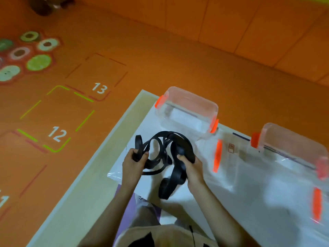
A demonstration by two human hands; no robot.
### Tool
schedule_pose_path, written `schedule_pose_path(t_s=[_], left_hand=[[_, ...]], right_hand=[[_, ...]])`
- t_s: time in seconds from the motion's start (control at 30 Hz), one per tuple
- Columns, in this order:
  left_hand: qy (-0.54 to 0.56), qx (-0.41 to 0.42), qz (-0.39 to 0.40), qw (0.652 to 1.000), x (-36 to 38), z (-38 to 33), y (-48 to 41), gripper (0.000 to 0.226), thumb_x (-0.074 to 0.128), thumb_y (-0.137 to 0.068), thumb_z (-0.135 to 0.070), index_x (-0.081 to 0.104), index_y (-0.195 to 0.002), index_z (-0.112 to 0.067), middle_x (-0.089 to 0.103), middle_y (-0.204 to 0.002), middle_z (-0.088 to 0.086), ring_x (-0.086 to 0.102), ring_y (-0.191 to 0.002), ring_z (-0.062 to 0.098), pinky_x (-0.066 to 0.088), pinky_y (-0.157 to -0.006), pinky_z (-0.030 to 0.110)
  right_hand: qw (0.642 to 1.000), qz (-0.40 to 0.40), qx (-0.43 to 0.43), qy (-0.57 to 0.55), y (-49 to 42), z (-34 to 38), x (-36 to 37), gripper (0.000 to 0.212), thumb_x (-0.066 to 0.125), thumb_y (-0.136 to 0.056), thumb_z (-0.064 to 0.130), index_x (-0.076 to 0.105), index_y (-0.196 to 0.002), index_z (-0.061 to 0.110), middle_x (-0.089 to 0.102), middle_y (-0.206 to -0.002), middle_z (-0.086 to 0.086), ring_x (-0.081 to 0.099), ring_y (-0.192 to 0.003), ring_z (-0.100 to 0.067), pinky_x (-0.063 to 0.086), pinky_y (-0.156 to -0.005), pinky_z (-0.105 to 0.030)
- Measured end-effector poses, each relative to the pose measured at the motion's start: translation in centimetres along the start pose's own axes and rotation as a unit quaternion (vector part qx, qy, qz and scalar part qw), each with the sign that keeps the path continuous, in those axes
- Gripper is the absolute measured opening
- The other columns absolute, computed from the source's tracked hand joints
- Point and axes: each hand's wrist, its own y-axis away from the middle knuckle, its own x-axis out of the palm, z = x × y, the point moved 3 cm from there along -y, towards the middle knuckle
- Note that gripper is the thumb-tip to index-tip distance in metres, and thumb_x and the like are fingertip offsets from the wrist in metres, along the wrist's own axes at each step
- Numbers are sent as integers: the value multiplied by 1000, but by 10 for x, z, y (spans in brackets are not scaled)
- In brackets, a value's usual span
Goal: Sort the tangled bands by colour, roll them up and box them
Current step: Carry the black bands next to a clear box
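Note:
A tangle of black bands [164,150] hangs in loose loops between both hands above the white table [249,202]. My left hand [134,164] grips a bunch of loops at the tangle's left side. My right hand [191,165] holds a wider black band on the right, thumb pressed on it; one loop droops down toward the table. Only black bands are visible. A clear plastic box [188,111] with orange clips stands just beyond the hands, and a second clear box [292,148] stands to the right.
A clear lid [267,175] with orange clips lies flat on the table right of my hands. The table's left edge [99,163] borders an orange floor [160,59] with numbered squares. A purple sheet [124,202] lies near my body.

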Motion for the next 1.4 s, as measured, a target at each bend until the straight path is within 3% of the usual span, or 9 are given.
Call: schedule_pose_path(t_s=[0.2,0.43,0.53,0.67,0.8,0.9,1.07,1.17,1.4], left_hand=[[-162,17,97,982,7,42,-42,22,78,-89,-18,56,-90,-20,63,-92,1,64,-88,28,48,-72,30],[-396,59,145,905,0,70,-56,74,77,-87,-43,46,-152,-27,41,-162,0,29,-155,30,23,-121,62],[-403,181,108,891,2,63,-52,82,92,-74,-46,63,-137,-2,58,-146,24,58,-134,46,48,-103,72],[-395,230,117,882,14,52,-52,86,62,-86,-71,58,-142,-6,49,-153,28,52,-138,49,47,-104,70],[-441,187,212,852,44,53,-51,94,53,-89,-81,38,-162,-24,31,-170,13,23,-158,41,24,-121,71],[-482,199,211,827,55,53,-49,92,42,-90,-84,43,-160,-23,42,-165,11,27,-158,37,19,-122,70],[-451,283,109,839,47,40,-48,59,52,-98,-56,72,-129,-10,72,-130,15,67,-123,39,49,-101,70],[-393,177,76,899,32,34,-65,45,44,-103,-53,59,-135,-25,63,-135,1,56,-129,30,38,-110,59],[-418,147,98,891,30,34,-91,57,43,-101,-64,47,-151,-37,30,-166,3,26,-155,34,23,-120,68]], right_hand=[[987,-110,44,111,-16,-39,26,28,81,-89,13,71,-115,7,76,-105,-13,73,-97,-31,61,-90,-48],[932,-47,2,360,-10,-65,37,48,85,-87,30,62,-122,7,54,-132,-13,57,-113,-25,48,-105,-46],[912,-57,19,405,-2,-73,34,73,86,-81,44,50,-137,14,28,-154,-9,41,-137,-36,41,-115,-55],[926,-26,-27,375,1,-74,24,76,84,-84,43,47,-143,11,36,-150,-9,48,-133,-29,49,-112,-49],[927,23,-72,366,3,-71,6,63,66,-99,50,43,-148,19,48,-148,-6,48,-138,-22,44,-117,-43],[908,37,-94,407,-2,-67,-9,63,60,-103,47,39,-155,18,43,-155,-5,43,-143,-20,36,-117,-31],[898,52,-134,415,-17,-60,-21,51,61,-104,37,47,-149,16,44,-152,-6,46,-140,-21,37,-113,-27],[898,58,-146,411,-24,-57,-24,49,60,-105,34,46,-150,18,43,-152,-7,44,-140,-23,38,-113,-31],[893,90,-148,415,-29,-60,-40,71,59,-105,43,27,-164,21,20,-172,-3,27,-155,-19,32,-122,-36]])
